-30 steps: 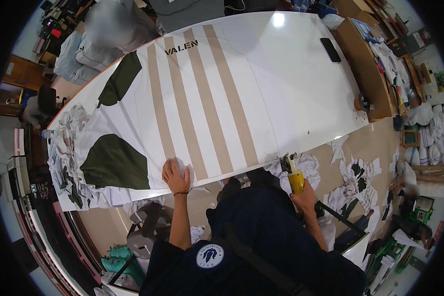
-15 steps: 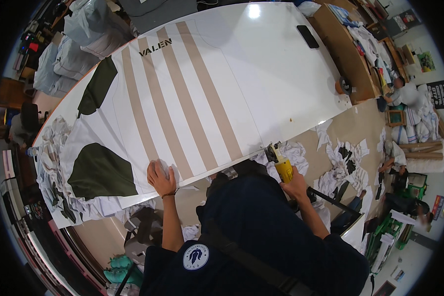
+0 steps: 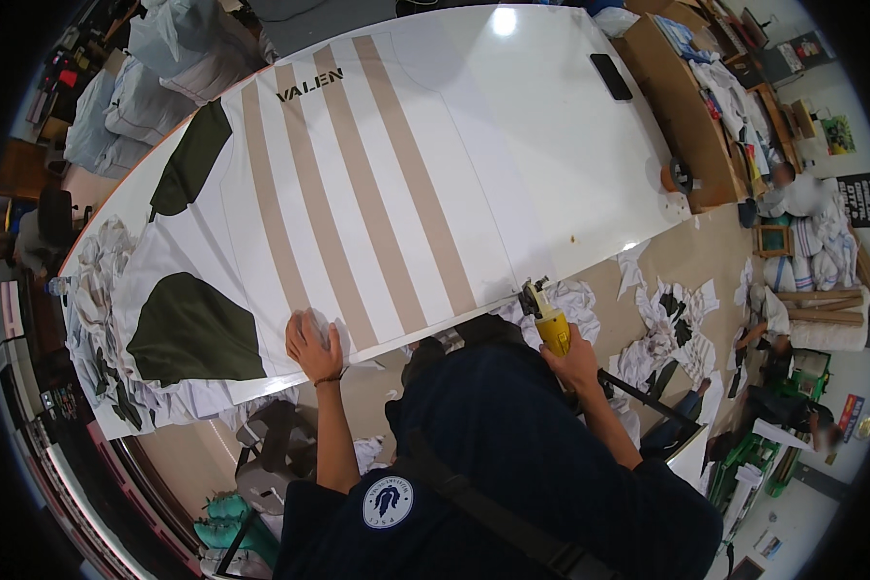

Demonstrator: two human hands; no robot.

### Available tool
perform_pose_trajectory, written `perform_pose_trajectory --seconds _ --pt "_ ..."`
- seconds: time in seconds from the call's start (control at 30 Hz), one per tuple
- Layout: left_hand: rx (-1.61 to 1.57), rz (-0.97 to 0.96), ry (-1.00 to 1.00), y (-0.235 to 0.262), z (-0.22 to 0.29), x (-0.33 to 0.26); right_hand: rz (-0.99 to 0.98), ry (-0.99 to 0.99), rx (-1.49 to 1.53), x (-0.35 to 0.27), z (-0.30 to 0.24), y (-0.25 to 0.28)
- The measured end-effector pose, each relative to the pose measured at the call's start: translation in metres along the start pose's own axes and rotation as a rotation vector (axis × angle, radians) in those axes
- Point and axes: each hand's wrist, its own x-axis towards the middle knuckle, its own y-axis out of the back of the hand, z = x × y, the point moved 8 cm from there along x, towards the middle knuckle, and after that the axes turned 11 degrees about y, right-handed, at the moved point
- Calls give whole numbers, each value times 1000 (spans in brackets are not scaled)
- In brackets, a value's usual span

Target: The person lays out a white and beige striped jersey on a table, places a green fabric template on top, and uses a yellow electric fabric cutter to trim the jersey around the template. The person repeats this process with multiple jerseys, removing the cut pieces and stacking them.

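White fabric (image 3: 377,222) with beige stripes and dark lettering lies spread over the white table (image 3: 551,145). Flat on its near edge, at the foot of the stripes, rests my left hand (image 3: 313,348), fingers slightly apart. My right hand (image 3: 570,358) is wrapped round the yellow body of an electric fabric cutter (image 3: 552,327). The cutter's metal head is at the table's near edge, by the right border of the striped fabric; whether it touches the cloth I cannot tell. Two dark green fabric sections (image 3: 195,333) lie left of the stripes.
Crumpled white cloth (image 3: 101,300) is heaped on the table's left end. A black phone (image 3: 611,77) and a tape roll (image 3: 679,176) lie at the right. Fabric scraps (image 3: 667,333) litter the floor. Stuffed bags (image 3: 164,82) stand behind the table; other people sit at far right.
The view has shifted slightly. My left hand stays flat on the fabric, and the right hand keeps the cutter at nearly the same place by the table edge.
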Motion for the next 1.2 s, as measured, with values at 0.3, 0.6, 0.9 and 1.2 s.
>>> perform_pose_trajectory --seconds 0.3,0.6,0.9,1.2 --pt "-4 0 12 0 -2 0 13 -8 43 13 -8 -7" --pt "1 -3 16 0 -1 2 -1 17 30 31 -12 -7" --pt "-6 -13 39 0 -3 2 -10 69 23 87 -46 4" --pt "-2 11 48 1 -3 2 -4 77 -4 165 -91 19"
